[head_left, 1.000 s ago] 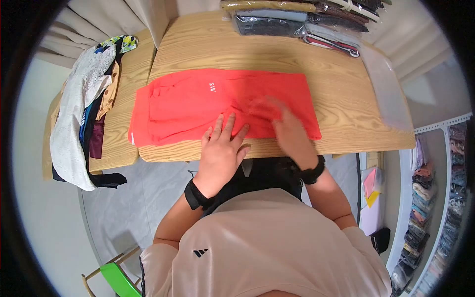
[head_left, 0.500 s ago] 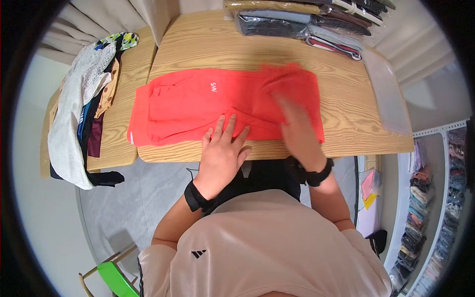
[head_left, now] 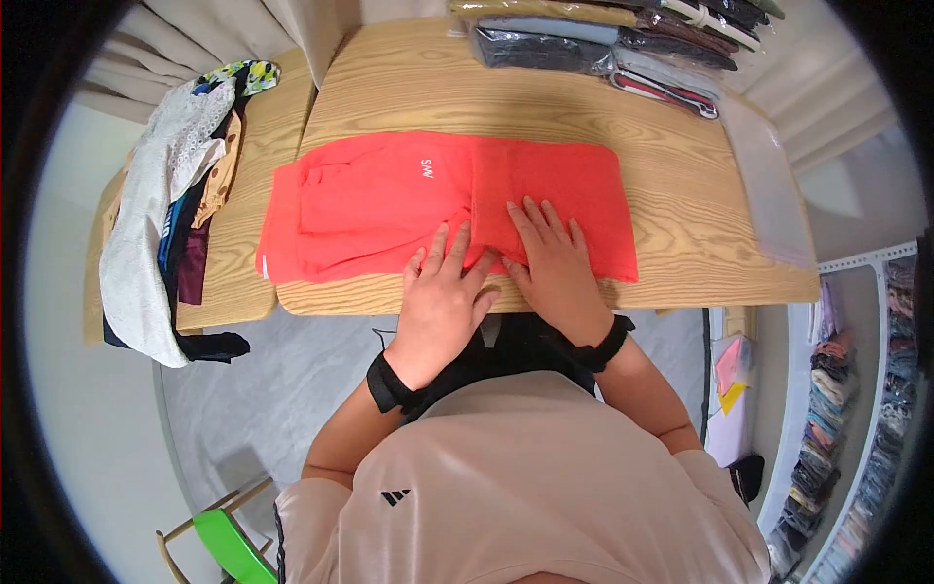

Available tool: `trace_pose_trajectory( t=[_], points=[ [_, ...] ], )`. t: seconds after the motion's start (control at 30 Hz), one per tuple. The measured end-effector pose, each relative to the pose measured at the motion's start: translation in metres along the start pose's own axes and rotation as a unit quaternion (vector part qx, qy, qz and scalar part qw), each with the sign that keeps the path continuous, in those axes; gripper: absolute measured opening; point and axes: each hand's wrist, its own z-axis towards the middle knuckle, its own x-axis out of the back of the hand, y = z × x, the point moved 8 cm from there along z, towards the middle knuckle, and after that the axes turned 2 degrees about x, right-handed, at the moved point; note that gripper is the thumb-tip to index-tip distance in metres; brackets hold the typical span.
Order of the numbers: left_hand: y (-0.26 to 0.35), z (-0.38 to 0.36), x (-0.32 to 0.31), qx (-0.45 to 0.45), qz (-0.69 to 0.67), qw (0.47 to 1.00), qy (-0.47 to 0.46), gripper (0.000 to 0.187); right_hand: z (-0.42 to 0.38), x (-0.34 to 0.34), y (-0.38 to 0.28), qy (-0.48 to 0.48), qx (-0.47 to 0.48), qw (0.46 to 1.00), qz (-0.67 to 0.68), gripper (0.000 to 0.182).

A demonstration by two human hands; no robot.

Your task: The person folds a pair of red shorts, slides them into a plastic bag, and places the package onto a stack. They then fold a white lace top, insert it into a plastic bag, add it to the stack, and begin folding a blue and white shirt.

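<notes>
A red garment (head_left: 379, 195) with small white lettering lies folded lengthwise along the front of the wooden table (head_left: 389, 88). Its right part is folded over, with a straight edge running down near the middle. My left hand (head_left: 443, 297) rests on the lower edge of the cloth left of that fold, fingers spread. Flat on the folded-over part, my right hand (head_left: 559, 268) has its fingers apart, its thumb close to my left fingers. Neither hand grips the cloth.
Bagged folded clothes (head_left: 545, 51) are stacked at the back. A clear plastic sheet (head_left: 769, 185) lies at the table's right end. Loose clothes (head_left: 146, 243) hang over the left table. Shelves of bagged clothes (head_left: 817, 419) stand at right, a green chair (head_left: 233, 545) lower left.
My right hand has moved left and down onto the cloth. The bunched right part of the red garment now lies flatter, with a straight folded edge. My left hand stays nearly in place.
</notes>
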Motion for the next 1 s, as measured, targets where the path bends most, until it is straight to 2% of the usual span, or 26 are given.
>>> trace_pose_trajectory(
  t=[0.03,0.17,0.23,0.3,0.37,0.4,0.43,0.47,0.5,0.53,0.57,0.63,0.67,0.73,0.87,0.9,0.93,0.97,1.0],
  points=[
    [-0.002,0.0,0.001,0.002,0.003,1.0,0.001,0.045,0.001,-0.001,-0.002,0.004,0.013,0.999,-0.033,0.055],
    [-0.001,-0.002,0.003,-0.008,-0.027,1.0,-0.003,0.043,0.002,-0.005,-0.007,-0.007,0.024,1.0,-0.005,0.054],
    [-0.006,-0.003,0.007,-0.005,-0.031,0.999,0.002,0.041,0.0,-0.01,-0.016,-0.01,0.042,0.998,-0.038,0.056],
    [-0.014,-0.003,0.012,-0.024,-0.14,0.99,0.009,0.032,-0.001,-0.01,-0.018,-0.012,0.044,0.998,-0.038,0.056],
    [-0.059,-0.007,0.026,0.086,-0.331,0.939,0.022,0.024,-0.003,-0.008,-0.021,-0.013,0.044,0.998,-0.038,0.057],
    [-0.082,-0.012,0.05,0.12,-0.285,0.945,0.104,0.019,-0.004,-0.005,-0.023,-0.014,0.05,0.997,-0.059,0.058],
    [-0.109,-0.019,0.068,0.136,-0.162,0.963,0.168,0.018,-0.005,-0.004,-0.025,-0.015,0.055,0.995,-0.08,0.059],
    [-0.132,-0.025,0.087,0.187,-0.124,0.956,0.187,0.02,-0.005,-0.003,-0.026,-0.012,0.058,0.995,-0.075,0.059],
    [-0.153,-0.035,0.095,0.196,0.002,0.956,0.216,0.028,-0.005,-0.004,-0.025,-0.016,0.057,0.996,-0.071,0.06],
    [-0.18,-0.045,0.096,0.264,0.035,0.939,0.218,0.035,-0.005,-0.004,-0.025,-0.02,0.056,0.996,-0.067,0.061],
    [-0.197,-0.051,0.097,0.292,0.079,0.932,0.199,0.043,-0.005,-0.003,-0.026,-0.016,0.056,0.996,-0.063,0.061],
    [-0.223,-0.056,0.087,0.357,0.06,0.926,0.108,0.051,-0.004,-0.002,-0.026,-0.018,0.056,0.996,-0.06,0.061],
    [-0.229,-0.056,0.087,0.355,0.064,0.927,0.108,0.051,-0.004,-0.001,-0.026,-0.015,0.054,0.997,-0.057,0.061],
    [-0.243,-0.061,0.068,0.444,-0.08,0.892,0.019,0.059,-0.005,0.0,-0.025,-0.009,0.055,0.997,-0.046,0.06],
    [-0.248,-0.057,0.069,0.437,-0.15,0.886,0.046,0.054,-0.006,0.002,-0.024,-0.007,0.043,0.998,-0.039,0.058],
    [-0.257,-0.059,0.059,0.436,-0.317,0.841,0.05,0.048,-0.006,0.002,-0.024,-0.002,0.047,0.998,-0.036,0.057],
    [-0.26,-0.056,0.052,0.423,-0.474,0.77,0.052,0.042,-0.006,0.003,-0.024,0.004,0.05,0.998,-0.032,0.056],
    [-0.267,-0.055,0.056,0.419,-0.474,0.773,0.046,0.042,-0.006,0.004,-0.023,0.007,0.043,0.998,-0.033,0.056],
    [-0.264,-0.049,0.06,0.411,-0.557,0.72,0.048,0.037,-0.006,0.004,-0.023,0.011,0.048,0.999,-0.024,0.055]
  ],
)
